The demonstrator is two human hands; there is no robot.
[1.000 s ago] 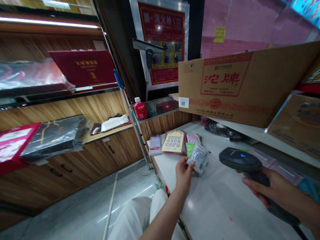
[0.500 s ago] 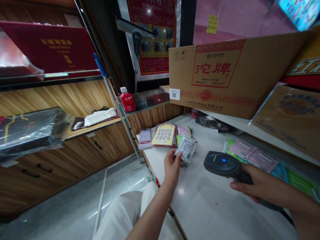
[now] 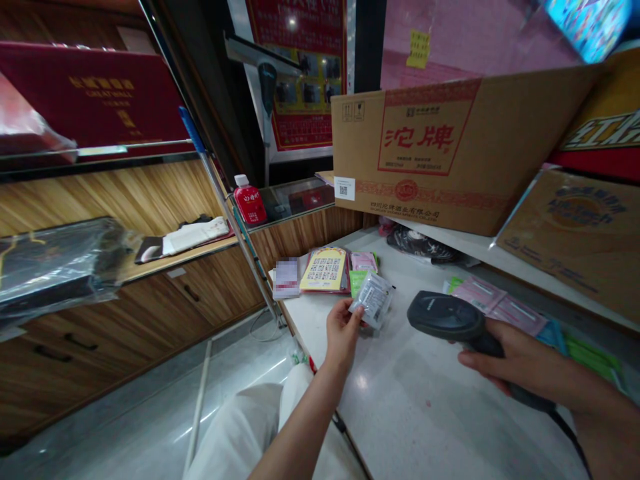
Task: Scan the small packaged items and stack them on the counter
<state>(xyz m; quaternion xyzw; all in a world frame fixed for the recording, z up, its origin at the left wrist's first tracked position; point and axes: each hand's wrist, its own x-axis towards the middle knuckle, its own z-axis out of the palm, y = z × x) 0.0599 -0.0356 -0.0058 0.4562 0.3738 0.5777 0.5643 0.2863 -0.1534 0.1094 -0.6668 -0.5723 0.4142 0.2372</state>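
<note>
My left hand pinches a small clear plastic packet by its lower corner and holds it just above the white counter. My right hand is wrapped round the handle of a black barcode scanner. The scanner's head points left toward the packet, a short gap apart. A dark cable runs from the scanner's handle toward the lower right.
Printed cards and green and pink packets lie at the counter's far end. More pink and green packets sit under the shelf at right. A large cardboard box rests on that shelf. A red bottle stands on a glass case beyond.
The scanner and my right hand have moved left, closer to the packet. The blue light on the scanner's head no longer shows. The view has tilted down and to the right.
</note>
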